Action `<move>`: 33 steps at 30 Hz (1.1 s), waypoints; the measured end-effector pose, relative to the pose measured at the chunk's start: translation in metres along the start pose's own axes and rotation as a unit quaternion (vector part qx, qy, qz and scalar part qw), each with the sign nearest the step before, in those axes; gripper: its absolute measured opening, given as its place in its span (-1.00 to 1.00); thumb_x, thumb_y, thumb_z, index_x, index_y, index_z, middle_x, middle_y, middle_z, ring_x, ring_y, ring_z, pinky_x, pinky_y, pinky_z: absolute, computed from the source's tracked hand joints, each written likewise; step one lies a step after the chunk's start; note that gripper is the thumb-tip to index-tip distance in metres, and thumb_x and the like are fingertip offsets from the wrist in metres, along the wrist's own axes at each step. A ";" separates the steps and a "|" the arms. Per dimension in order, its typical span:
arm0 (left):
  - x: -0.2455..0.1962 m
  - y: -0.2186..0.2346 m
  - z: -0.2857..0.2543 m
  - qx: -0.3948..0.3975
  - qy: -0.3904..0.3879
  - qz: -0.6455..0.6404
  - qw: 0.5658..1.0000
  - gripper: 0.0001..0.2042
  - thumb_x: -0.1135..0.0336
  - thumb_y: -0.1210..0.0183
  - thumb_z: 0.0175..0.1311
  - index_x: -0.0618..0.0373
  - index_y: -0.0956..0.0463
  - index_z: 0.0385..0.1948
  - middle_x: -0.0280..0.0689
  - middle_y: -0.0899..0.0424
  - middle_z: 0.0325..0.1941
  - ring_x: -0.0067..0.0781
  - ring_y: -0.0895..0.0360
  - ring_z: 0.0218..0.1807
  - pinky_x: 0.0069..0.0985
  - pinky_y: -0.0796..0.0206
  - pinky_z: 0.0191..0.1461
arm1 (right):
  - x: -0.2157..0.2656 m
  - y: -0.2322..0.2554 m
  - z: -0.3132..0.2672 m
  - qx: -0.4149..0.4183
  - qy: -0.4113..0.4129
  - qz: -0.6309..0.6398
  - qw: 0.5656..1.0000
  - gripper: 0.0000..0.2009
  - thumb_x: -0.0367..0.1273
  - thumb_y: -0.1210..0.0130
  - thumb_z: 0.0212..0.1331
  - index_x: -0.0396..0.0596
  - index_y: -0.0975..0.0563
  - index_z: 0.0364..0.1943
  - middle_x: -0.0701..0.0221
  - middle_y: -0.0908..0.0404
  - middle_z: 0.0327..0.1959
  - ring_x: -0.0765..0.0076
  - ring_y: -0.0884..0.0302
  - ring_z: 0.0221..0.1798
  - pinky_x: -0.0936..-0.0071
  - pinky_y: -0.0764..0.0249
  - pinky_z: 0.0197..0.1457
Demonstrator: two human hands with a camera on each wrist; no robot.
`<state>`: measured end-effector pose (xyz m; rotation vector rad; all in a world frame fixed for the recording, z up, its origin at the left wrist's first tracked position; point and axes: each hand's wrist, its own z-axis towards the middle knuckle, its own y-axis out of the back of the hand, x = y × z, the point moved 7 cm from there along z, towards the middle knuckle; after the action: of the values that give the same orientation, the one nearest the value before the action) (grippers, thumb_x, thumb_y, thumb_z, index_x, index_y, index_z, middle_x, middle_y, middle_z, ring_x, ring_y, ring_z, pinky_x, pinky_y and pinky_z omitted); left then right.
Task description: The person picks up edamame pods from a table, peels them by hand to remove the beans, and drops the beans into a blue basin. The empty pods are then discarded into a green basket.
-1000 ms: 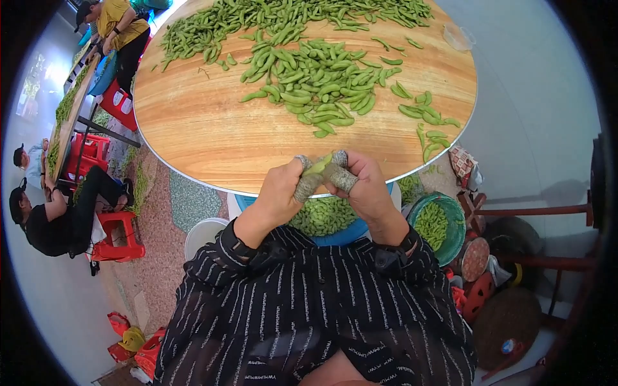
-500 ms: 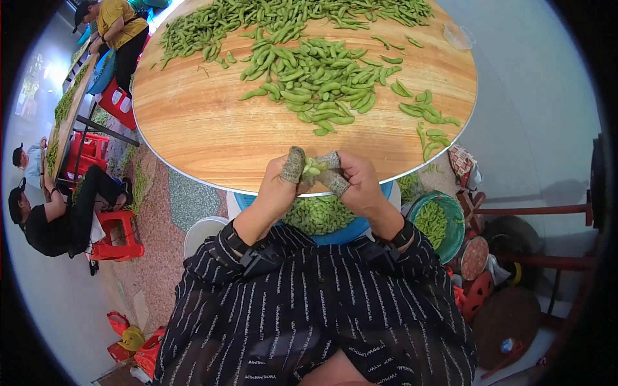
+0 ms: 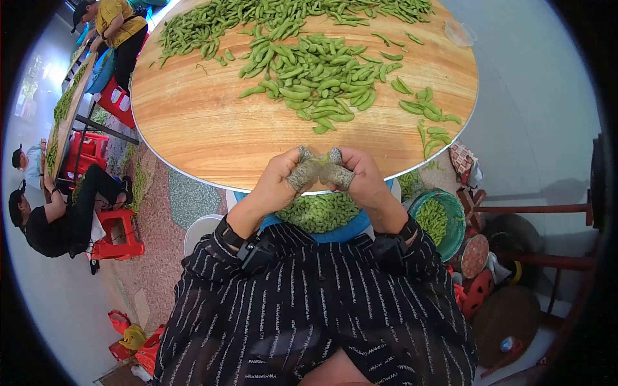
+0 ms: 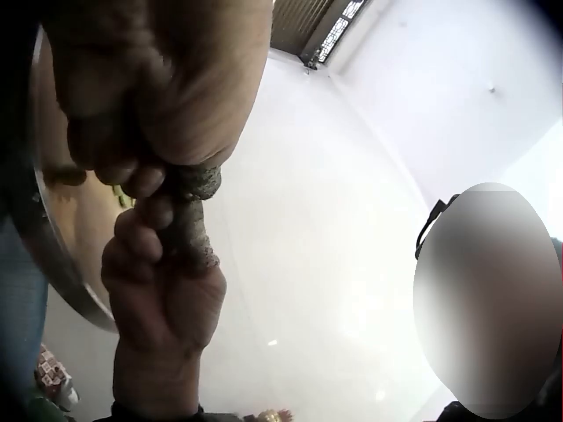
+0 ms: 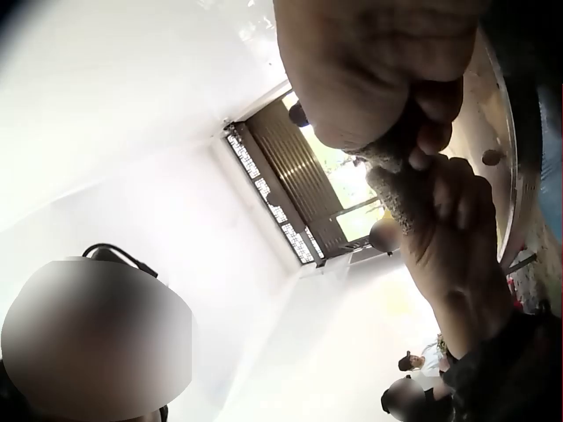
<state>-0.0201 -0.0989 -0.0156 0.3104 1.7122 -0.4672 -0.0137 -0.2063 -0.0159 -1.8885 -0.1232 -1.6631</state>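
Note:
Over the near edge of the round wooden table [image 3: 212, 122], my left hand [image 3: 277, 180] and right hand [image 3: 367, 177] meet, thumbs and forefingers wrapped in speckled grey finger covers. Between their fingertips they pinch a green soybean pod [image 3: 324, 158], mostly hidden by the covers. The left wrist view shows the left hand [image 4: 167, 79] with its fingers curled against the other hand's; the pod is hidden there. A loose heap of soybean pods [image 3: 315, 77] lies just beyond the hands. Below them, a blue basin [image 3: 344, 234] holds shelled green beans [image 3: 315, 213].
A larger pile of pods [image 3: 257, 22] covers the table's far side, with a few strays [image 3: 431, 112] at right. A green basket [image 3: 458, 222] of beans stands at lower right, a white bucket [image 3: 201, 233] at left. People sit by another table [image 3: 77, 96].
A pod slanted between the fingers at first; half a second ago it showed pale green beans as the hands spread. Now the fingertips are back together, with only a bit of green visible.

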 end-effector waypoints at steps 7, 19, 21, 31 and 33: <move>-0.015 -0.001 -0.014 -0.022 -0.040 0.034 0.998 -0.87 0.53 0.12 0.12 0.23 -0.30 -0.29 -0.40 -0.37 -0.59 -0.68 -0.29 -0.54 -0.72 -0.15 -0.48 | 0.015 0.012 -0.009 -0.069 -0.023 -0.056 0.996 -0.94 -0.50 0.00 0.02 -0.14 -0.46 -0.40 0.58 -0.41 -0.56 0.73 -0.27 -0.55 0.76 -0.22 -0.50; -0.071 0.021 -0.008 0.008 -0.239 0.413 0.879 -0.87 0.46 -0.08 -0.05 0.21 -0.47 -0.41 -0.15 -0.52 -0.36 -0.10 -0.44 -0.30 -0.40 -0.29 -0.26 | 0.078 0.100 -0.042 -0.306 0.180 -0.441 0.825 -0.81 -0.60 0.05 -0.06 -0.30 -0.44 -0.29 0.34 -0.52 -0.42 0.53 -0.42 -0.36 0.62 -0.34 -0.25; -0.087 0.053 0.010 -0.161 -0.215 0.488 0.831 -0.85 0.45 -0.09 -0.06 0.20 -0.46 -0.40 -0.11 -0.49 -0.39 -0.05 -0.42 -0.32 -0.32 -0.27 -0.26 | 0.063 0.082 -0.040 -0.287 0.175 -0.416 0.845 -0.81 -0.61 0.04 -0.07 -0.29 -0.45 -0.29 0.34 -0.51 -0.42 0.51 -0.42 -0.36 0.61 -0.34 -0.23; -0.063 0.138 0.071 -0.214 -0.096 0.666 0.708 -0.77 0.37 -0.09 -0.03 0.27 -0.42 -0.33 0.00 -0.45 -0.38 0.00 -0.41 -0.34 -0.25 -0.26 -0.25 | 0.026 0.041 -0.023 -0.202 0.119 -0.327 0.916 -0.82 -0.58 0.00 -0.08 -0.30 -0.47 -0.31 0.21 -0.54 -0.42 0.41 -0.47 -0.35 0.57 -0.36 -0.24; -0.062 0.143 0.066 -0.234 -0.085 0.657 0.712 -0.80 0.37 -0.07 -0.01 0.32 -0.44 -0.39 0.03 -0.45 -0.43 0.05 -0.40 -0.34 -0.25 -0.25 -0.25 | 0.030 0.035 -0.023 -0.191 0.108 -0.330 0.918 -0.80 -0.56 -0.01 -0.06 -0.31 -0.46 -0.28 0.27 -0.54 -0.40 0.44 -0.46 -0.35 0.60 -0.35 -0.25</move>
<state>0.1140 -0.0011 0.0166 0.9535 0.9827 0.9594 -0.0116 -0.2553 -0.0006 -2.0562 -0.4081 -2.4937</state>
